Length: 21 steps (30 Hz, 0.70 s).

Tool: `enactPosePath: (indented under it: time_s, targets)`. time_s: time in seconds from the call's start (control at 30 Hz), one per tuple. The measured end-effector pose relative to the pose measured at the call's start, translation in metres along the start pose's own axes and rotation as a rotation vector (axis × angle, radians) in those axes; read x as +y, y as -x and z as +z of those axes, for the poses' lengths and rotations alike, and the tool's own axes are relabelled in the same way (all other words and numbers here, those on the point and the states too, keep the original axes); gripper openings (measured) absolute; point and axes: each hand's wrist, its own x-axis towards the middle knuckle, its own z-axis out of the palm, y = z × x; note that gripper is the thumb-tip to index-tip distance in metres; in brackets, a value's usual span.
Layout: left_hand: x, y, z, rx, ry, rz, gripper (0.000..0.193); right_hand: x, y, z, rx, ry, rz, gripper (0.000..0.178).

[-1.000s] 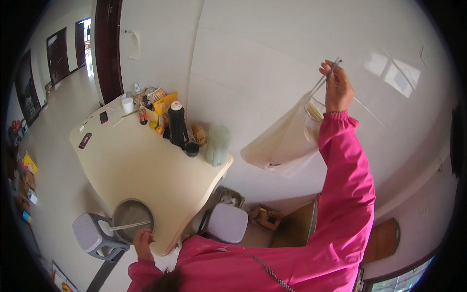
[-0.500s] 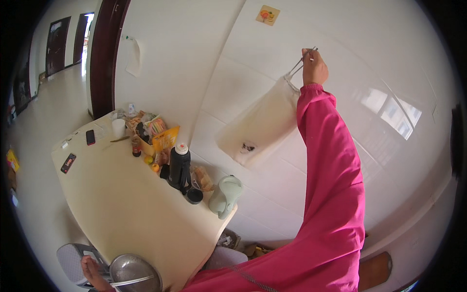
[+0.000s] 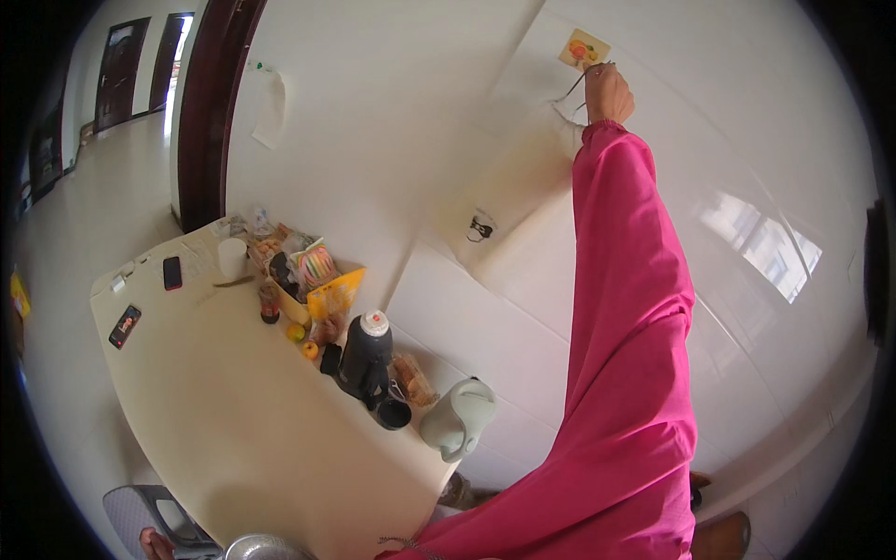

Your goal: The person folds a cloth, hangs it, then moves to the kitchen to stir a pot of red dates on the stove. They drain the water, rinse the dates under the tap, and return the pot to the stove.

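Observation:
My right hand (image 3: 609,93) is raised against the wall at the upper right, its fingers closed on the thin grey cords of a cream fabric bag (image 3: 527,191). The bag hangs tilted to the lower left and has a small dark picture on it. Just above the fingers is a fruit-pattern wall tile (image 3: 585,49). At the lower left edge, only some fingers of my left hand (image 3: 157,543) show. Beside them is the rim of a round metal bowl (image 3: 261,549), mostly cut off by the frame; the hand appears to support it from below.
A cream table (image 3: 243,411) bears a dark vacuum flask (image 3: 364,350), a pale green kettle (image 3: 459,418), a black cup (image 3: 393,413), fruit (image 3: 309,349), a snack box (image 3: 322,301), a white cup (image 3: 232,255) and two phones (image 3: 125,327). A grey stool (image 3: 135,511) stands at the lower left.
My right hand has lifted the bag higher, up to the fruit tile. The view has shifted, and the bowl and left hand have slipped down toward the lower edge; the chopsticks are out of sight.

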Motion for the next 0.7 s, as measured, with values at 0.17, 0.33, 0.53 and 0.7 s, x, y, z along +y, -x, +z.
enactPosePath:
  time_s: [0.17,0.33,0.53,0.7]
  targets:
    - [0.005,-0.010,0.016,0.019,-0.072,-0.002,0.021,-0.013,-0.021,0.033,-0.021,0.119,0.015,0.026]
    - [0.011,-0.013,0.029,0.020,-0.118,0.024,0.021,-0.010,-0.033,0.060,-0.016,0.213,-0.057,0.025]
    - [0.009,-0.002,0.021,0.031,-0.221,0.032,0.022,-0.008,-0.032,0.086,0.074,0.281,-0.095,0.026]
    - [0.003,0.006,0.018,0.052,-0.211,0.085,0.017,-0.013,-0.037,0.087,-0.037,0.259,-0.036,0.035]
